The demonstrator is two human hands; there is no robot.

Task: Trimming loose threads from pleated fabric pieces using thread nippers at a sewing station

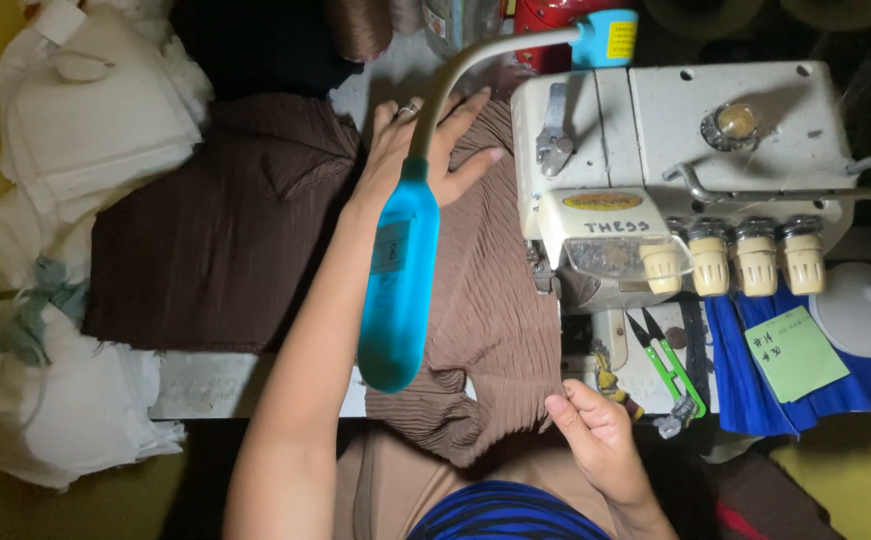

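The left hand point(425, 150) lies flat with fingers spread on the far part of a ribbed light brown fabric point(490, 320), just left of the sewing machine point(695, 170); a ring shows on one finger. The right hand point(595, 435) is at the near edge of the bench point(205, 385), its thumb and fingertips pinching the near right edge of the same fabric. The fabric runs from under the left hand, past the machine's left side, toward the person, where it bunches and hangs over the bench edge. A darker brown pile of cloth point(215, 240) lies to its left, touching it beneath the left forearm. A blue lamp point(398, 280) on a grey bendable neck hangs over the fabric, crossing in front of the left wrist. The machine is off-white, with four cream knobs point(730, 265) along its front. Green-handled snips point(670, 365) lie on the bench below the machine, beside a folded blue cloth point(745, 370) carrying a green paper slip point(793, 352). White bags point(65, 400) of cloth are stacked at the left end of the bench.
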